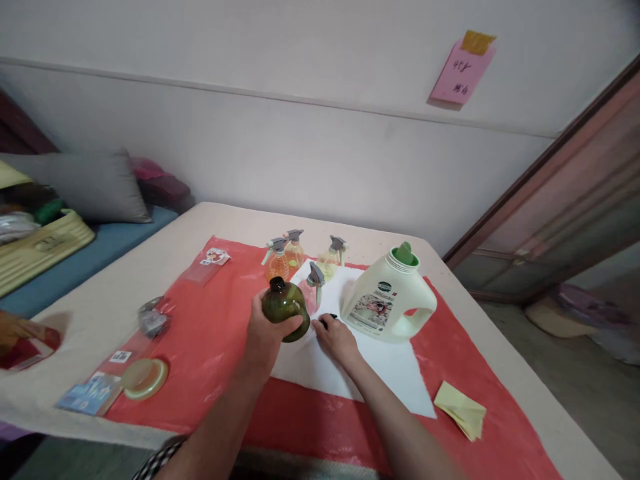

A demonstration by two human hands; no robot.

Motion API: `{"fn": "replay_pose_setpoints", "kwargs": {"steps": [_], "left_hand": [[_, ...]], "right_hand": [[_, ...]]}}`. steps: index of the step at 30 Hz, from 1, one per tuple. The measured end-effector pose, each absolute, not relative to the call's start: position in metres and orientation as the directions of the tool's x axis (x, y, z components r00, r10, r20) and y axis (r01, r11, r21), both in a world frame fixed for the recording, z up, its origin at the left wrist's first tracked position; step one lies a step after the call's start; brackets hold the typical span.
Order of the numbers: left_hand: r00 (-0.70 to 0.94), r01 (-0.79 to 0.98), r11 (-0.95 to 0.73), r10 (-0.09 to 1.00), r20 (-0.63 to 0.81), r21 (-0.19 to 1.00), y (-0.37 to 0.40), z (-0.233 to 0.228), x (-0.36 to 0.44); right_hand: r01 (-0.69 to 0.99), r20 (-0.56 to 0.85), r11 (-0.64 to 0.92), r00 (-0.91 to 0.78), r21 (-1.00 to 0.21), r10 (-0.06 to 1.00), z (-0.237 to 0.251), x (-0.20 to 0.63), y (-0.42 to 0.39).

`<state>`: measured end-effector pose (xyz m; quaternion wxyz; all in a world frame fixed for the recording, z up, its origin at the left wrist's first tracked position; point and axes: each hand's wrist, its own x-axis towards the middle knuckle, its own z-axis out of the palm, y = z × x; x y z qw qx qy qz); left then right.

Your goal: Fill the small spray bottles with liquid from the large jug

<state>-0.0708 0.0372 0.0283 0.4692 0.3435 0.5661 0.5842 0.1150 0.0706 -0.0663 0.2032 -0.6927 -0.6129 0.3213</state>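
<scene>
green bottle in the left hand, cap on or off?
Off. The green bottle, gripped by the left hand, shows a bare dark neck with no spray head. The right hand touches a small black piece on the white sheet.

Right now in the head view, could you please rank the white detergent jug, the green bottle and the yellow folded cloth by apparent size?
1. white detergent jug
2. green bottle and yellow folded cloth: look alike, and nearness differs, so unranked.

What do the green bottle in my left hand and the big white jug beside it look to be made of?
The green bottle looks like translucent plastic, possibly glass: dark olive, glossy, with light glinting off its round body, and its neck is open. The white jug looks like opaque matte plastic, with a moulded handle, a printed label and a green cap.
</scene>
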Motion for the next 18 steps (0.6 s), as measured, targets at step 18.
{"fn": "replay_pose_setpoints", "kwargs": {"steps": [18], "left_hand": [[-0.173, -0.087, 0.069, 0.981, -0.083, 0.994, 0.017, 0.031, -0.041]], "right_hand": [[0.365, 0.6, 0.481, 0.566, -0.797, 0.566, 0.075, 0.173, 0.003]]}}
